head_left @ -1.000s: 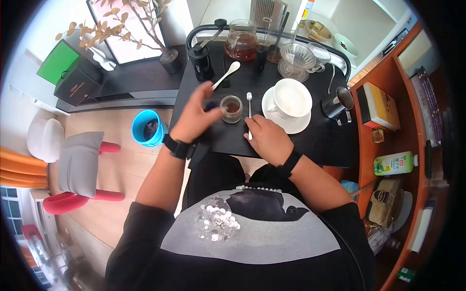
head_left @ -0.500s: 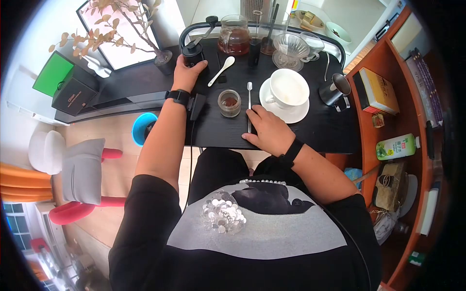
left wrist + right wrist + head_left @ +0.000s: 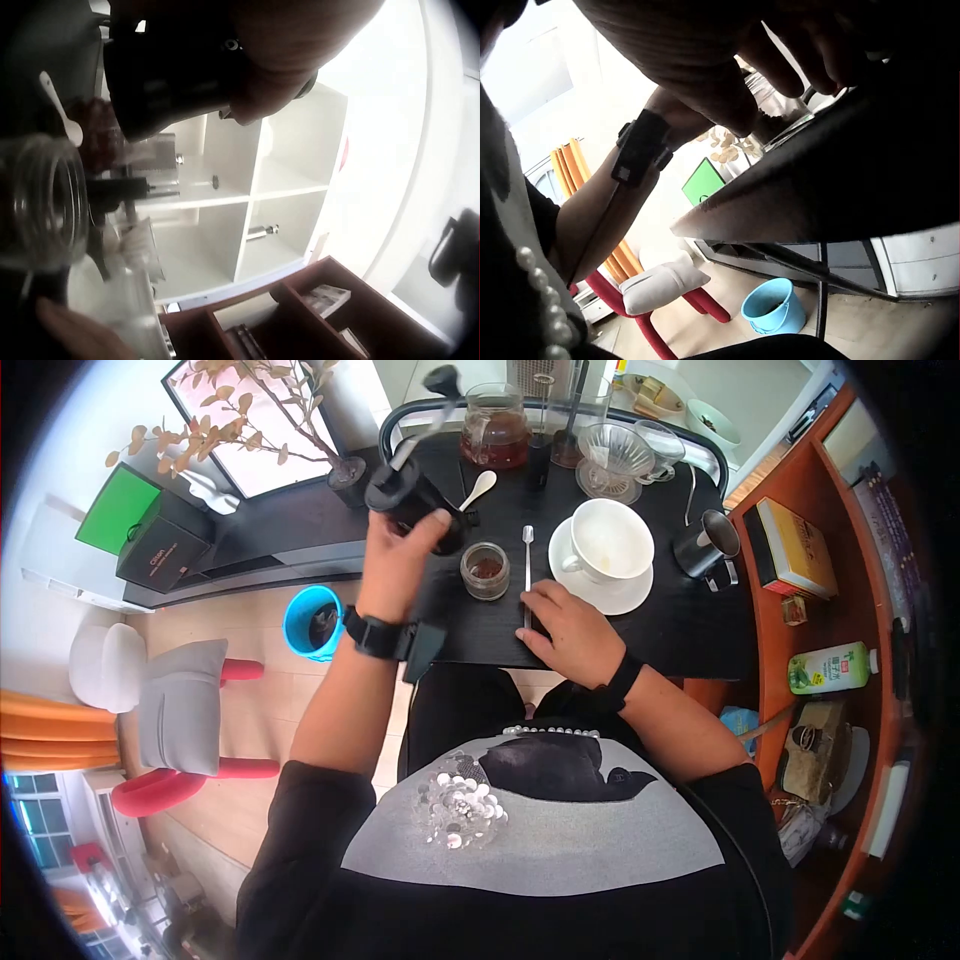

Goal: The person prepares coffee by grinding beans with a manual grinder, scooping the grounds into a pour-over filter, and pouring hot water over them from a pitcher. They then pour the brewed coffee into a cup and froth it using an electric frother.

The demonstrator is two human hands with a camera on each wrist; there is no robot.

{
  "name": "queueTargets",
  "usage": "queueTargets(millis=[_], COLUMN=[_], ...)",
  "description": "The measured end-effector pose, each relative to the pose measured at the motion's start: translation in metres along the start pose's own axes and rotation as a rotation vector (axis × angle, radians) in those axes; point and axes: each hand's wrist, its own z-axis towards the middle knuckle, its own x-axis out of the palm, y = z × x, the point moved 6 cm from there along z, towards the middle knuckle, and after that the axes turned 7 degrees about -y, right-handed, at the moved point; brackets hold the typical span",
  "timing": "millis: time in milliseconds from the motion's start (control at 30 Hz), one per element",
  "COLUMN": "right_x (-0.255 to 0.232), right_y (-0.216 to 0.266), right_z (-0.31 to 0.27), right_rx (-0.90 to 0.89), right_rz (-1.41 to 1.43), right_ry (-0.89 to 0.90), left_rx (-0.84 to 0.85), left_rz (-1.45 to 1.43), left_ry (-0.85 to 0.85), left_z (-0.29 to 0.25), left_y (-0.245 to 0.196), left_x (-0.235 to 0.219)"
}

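In the head view, my left hand (image 3: 393,570) grips the black body of a hand-crank coffee grinder (image 3: 392,490). The grinder tilts, its crank up and its lower end leaning toward a small glass jar (image 3: 486,572) with brown contents. In the left wrist view the dark grinder (image 3: 172,75) hangs above and beyond the jar (image 3: 52,202). My right hand (image 3: 575,638) rests at the table's front, fingers lying over the handle of a thin long-handled spoon (image 3: 528,552). The right wrist view shows those fingers (image 3: 776,67) loosely bent, thumb apart from them.
A white cup (image 3: 615,540) on a saucer (image 3: 630,598) stands right of the spoon. Behind are a white spoon (image 3: 481,486), a carafe of brown liquid (image 3: 497,440) and a glass dripper (image 3: 608,455). A metal pitcher (image 3: 705,545) sits near the right edge, beside a wooden shelf (image 3: 775,640).
My left hand moved from near the jar to the grinder at the back left, took hold of it, and lifted and tilted it toward the jar. The right hand stays by the thin spoon.
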Motion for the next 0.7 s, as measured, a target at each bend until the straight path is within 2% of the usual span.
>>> queueTargets(millis=[167,233,467,700], right_x=[0.009,0.01,0.013,0.006], right_y=[0.006,0.006,-0.001,-0.001], right_z=[-0.003,-0.001,0.007,0.011], right_rx=[-0.006,-0.041,0.038,0.042], right_rz=[-0.161,-0.234,-0.221,-0.029], right_ry=[0.143,0.099,0.107,-0.032], left_rx=[-0.036,-0.069,-0.019,0.056], left_rz=[0.042,0.031,0.099,0.102], left_ry=[0.1,0.134,0.124,0.129], left_z=[-0.03,-0.035,-0.038,-0.038], left_y=[0.004,0.005,0.014,0.024], left_x=[0.019,0.025,0.036,0.039])
